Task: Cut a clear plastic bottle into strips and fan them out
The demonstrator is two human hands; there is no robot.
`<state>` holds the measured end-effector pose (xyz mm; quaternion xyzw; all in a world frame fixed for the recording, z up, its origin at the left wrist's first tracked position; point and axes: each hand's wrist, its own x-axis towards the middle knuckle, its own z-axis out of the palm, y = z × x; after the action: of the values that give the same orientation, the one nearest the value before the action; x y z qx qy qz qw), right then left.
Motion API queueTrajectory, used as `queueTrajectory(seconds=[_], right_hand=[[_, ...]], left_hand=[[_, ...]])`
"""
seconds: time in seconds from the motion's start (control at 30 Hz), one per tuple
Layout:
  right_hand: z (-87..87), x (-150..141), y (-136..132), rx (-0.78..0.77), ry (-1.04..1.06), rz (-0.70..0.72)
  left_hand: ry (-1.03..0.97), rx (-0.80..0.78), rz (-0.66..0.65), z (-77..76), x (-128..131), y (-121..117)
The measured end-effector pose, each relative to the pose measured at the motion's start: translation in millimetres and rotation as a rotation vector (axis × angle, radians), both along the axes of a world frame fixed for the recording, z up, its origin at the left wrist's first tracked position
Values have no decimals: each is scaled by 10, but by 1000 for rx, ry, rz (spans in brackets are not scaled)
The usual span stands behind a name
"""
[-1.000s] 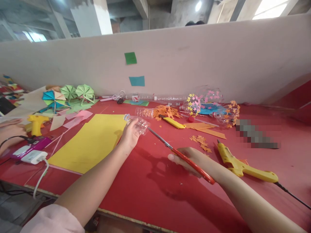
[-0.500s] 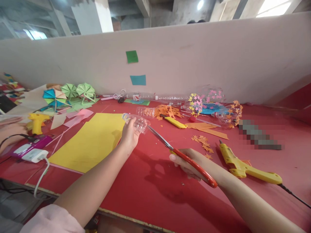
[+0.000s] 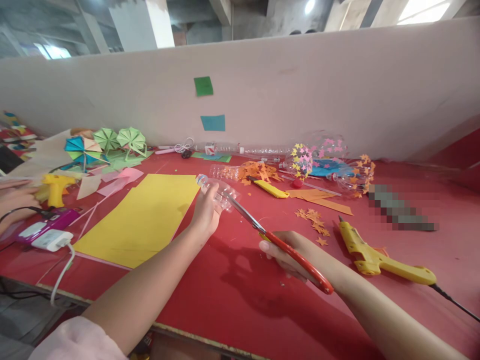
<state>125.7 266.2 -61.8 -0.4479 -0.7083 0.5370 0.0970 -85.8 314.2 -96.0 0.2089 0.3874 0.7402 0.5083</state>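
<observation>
My left hand (image 3: pixel 207 210) is closed around a clear plastic bottle top (image 3: pixel 225 189), its neck pointing up and left and its cut wide end to the right. In my right hand (image 3: pixel 288 252) is a pair of red-handled scissors (image 3: pixel 279 241), with fingers wrapped through the handles. The blade tips reach the bottle's wide end, touching or overlapping the plastic; I cannot tell how far the blades are apart. Just left of my left hand lies a stack of yellow paper (image 3: pixel 142 220) on the red table (image 3: pixel 232 310).
A yellow glue gun (image 3: pixel 375 257) with its cord lies at the right. Near the middle are a yellow utility knife (image 3: pixel 270 189), orange paper stars (image 3: pixel 313 220) and star-covered bottle pieces (image 3: pixel 354 177). A purple power strip (image 3: pixel 48 225) and another person's hand (image 3: pixel 17 200) are at the left.
My left hand and the bottle top have shifted slightly right, so the plastic overlaps more with the scissor blades. My right hand has moved slightly left and stays on the scissors.
</observation>
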Motion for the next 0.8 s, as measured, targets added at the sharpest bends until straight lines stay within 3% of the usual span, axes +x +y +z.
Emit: queueTrajectory(seconds=[0.5, 0.8], right_hand=[[2, -26, -14, -106, 36, -62], [-93, -36, 12, -5, -91, -106]], left_hand=[[-16, 14, 5, -26, -11, 17], [47, 32, 23, 21, -5, 12]])
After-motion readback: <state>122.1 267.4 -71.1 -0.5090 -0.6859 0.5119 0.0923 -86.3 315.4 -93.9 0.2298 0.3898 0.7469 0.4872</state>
